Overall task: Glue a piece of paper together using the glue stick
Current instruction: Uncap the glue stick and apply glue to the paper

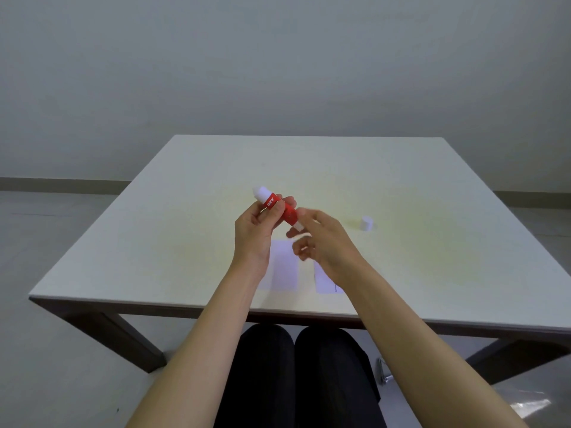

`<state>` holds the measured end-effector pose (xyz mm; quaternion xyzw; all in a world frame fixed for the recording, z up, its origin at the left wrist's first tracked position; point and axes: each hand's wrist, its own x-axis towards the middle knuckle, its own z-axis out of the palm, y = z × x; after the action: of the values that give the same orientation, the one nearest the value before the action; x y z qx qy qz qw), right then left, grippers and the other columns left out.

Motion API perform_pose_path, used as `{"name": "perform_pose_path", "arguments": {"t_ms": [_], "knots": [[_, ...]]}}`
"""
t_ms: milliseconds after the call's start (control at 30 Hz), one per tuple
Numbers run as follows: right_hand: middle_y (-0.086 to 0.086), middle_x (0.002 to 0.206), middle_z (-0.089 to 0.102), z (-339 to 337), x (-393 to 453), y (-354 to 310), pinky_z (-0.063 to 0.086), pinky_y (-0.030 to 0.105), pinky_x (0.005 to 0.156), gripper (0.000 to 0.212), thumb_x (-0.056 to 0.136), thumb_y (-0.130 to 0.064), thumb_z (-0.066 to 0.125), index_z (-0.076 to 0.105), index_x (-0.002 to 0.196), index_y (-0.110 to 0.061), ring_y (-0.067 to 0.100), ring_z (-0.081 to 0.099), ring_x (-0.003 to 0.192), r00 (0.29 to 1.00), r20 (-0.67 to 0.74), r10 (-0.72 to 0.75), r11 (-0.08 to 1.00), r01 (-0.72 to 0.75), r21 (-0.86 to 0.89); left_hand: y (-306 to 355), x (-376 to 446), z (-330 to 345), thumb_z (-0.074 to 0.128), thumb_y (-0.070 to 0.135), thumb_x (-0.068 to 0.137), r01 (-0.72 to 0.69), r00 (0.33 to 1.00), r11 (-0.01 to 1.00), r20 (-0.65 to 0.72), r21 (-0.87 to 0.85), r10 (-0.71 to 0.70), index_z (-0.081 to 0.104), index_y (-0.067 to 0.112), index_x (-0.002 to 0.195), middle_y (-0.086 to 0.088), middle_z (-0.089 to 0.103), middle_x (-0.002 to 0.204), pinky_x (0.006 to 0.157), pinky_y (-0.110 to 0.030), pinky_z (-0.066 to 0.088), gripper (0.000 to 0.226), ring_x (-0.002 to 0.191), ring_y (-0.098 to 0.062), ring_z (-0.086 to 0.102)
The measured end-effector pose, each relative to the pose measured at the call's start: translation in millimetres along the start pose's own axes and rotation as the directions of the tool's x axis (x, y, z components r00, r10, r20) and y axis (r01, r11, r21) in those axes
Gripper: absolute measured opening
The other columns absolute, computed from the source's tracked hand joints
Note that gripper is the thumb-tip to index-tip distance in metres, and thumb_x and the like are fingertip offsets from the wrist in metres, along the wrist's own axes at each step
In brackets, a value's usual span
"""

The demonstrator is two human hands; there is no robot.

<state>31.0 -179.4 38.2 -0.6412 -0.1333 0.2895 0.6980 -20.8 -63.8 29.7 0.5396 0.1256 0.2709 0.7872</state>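
Note:
A red glue stick (285, 211) with white ends is held tilted above the table, its uncapped white tip pointing up and to the left. My left hand (258, 234) grips its red body. My right hand (321, 239) is at its lower white end, thumb and fingers around the base; the hand is blurred. The white cap (366, 223) stands on the table to the right. Two white paper pieces lie side by side below the hands: the left paper (285, 270) and the right paper (323, 282), both partly hidden by my wrists.
The pale square table (432, 267) has its front edge close to my knees. A grey wall stands behind the table's far edge, with floor on both sides.

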Motion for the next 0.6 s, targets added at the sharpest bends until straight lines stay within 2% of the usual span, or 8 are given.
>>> {"name": "perform_pose_path", "arguments": {"t_ms": [67,133,200,267,333,467,533,600], "knots": [[0.009,0.075,0.059,-2,-1,1,0.043,0.022,0.048,0.021,0.093,-0.021,0.057,0.057,0.104,-0.003,0.015,0.053,0.049,0.996,0.038,-0.084,0.995,0.082,0.058,1,1,0,0.059,0.012,0.09,0.006,1.0,1.0,0.004,-0.019,-0.006,0.067,0.014,0.085,0.0,0.077,0.088,0.097,-0.036,0.049,0.009,0.093,-0.018,0.07],[0.007,0.067,0.056,-4,-2,-1,0.042,0.019,0.044,0.016,0.094,-0.021,0.056,0.058,0.091,-0.005,0.013,0.049,0.044,0.994,0.1,0.034,0.972,-0.056,0.229,1,1,0,0.058,0.012,0.09,0.014,0.999,1.0,0.038,-0.028,-0.013,0.066,0.014,0.088,-0.001,0.076,0.09,0.096,-0.033,0.049,0.009,0.097,-0.019,0.07],[0.001,0.054,0.052,-5,-3,-3,0.036,0.017,0.036,0.026,0.095,-0.031,0.052,0.058,0.085,-0.007,0.01,0.041,0.035,0.959,0.195,0.207,0.9,-0.265,0.347,0,1,-2,0.056,0.011,0.091,0.023,0.996,0.998,0.082,-0.053,-0.019,0.065,0.012,0.092,-0.002,0.076,0.092,0.089,-0.028,0.052,0.008,0.099,-0.02,0.07],[-0.003,0.046,0.045,-5,-4,-3,0.029,0.017,0.03,0.037,0.096,-0.039,0.047,0.056,0.082,-0.007,0.008,0.033,0.029,0.918,0.271,0.29,0.861,-0.374,0.344,1,1,-5,0.056,0.01,0.092,0.031,0.992,0.997,0.122,-0.075,-0.022,0.063,0.009,0.095,-0.002,0.076,0.093,0.082,-0.023,0.054,0.008,0.099,-0.019,0.07],[-0.003,0.044,0.043,-4,-5,-1,0.026,0.017,0.029,0.045,0.097,-0.045,0.041,0.054,0.075,-0.007,0.009,0.03,0.027,0.901,0.303,0.311,0.86,-0.402,0.312,1,1,-7,0.056,0.011,0.091,0.034,0.988,0.996,0.154,-0.08,-0.021,0.063,0.008,0.096,-0.002,0.076,0.095,0.08,-0.02,0.054,0.009,0.1,-0.019,0.07],[0.005,0.053,0.056,0,-6,2,0.038,0.019,0.037,0.053,0.097,-0.049,0.036,0.061,0.079,-0.005,0.015,0.045,0.035,0.949,0.232,0.215,0.93,-0.272,0.249,-2,-1,-9,0.058,0.013,0.09,0.045,0.989,0.995,0.143,-0.094,-0.031,0.064,0.011,0.096,-0.003,0.076,0.097,0.079,-0.024,0.055,0.009,0.1,-0.02,0.07],[0.008,0.069,0.064,4,-7,3,0.049,0.023,0.049,0.045,0.094,-0.047,0.045,0.066,0.096,-0.008,0.018,0.056,0.049,0.968,0.234,0.09,0.953,-0.152,0.261,-4,0,-8,0.06,0.017,0.089,0.036,0.992,0.999,0.12,-0.037,-0.032,0.068,0.018,0.093,0.0,0.075,0.1,0.082,-0.032,0.053,0.009,0.099,-0.02,0.068],[0.011,0.082,0.065,8,-7,7,0.053,0.025,0.059,0.032,0.093,-0.036,0.054,0.066,0.106,-0.009,0.02,0.062,0.059,0.973,0.228,-0.041,0.945,-0.036,0.325,-5,0,-5,0.062,0.022,0.088,0.02,0.993,0.999,0.116,0.029,-0.024,0.071,0.023,0.093,0.003,0.075,0.105,0.083,-0.032,0.052,0.011,0.102,-0.016,0.067]]}}
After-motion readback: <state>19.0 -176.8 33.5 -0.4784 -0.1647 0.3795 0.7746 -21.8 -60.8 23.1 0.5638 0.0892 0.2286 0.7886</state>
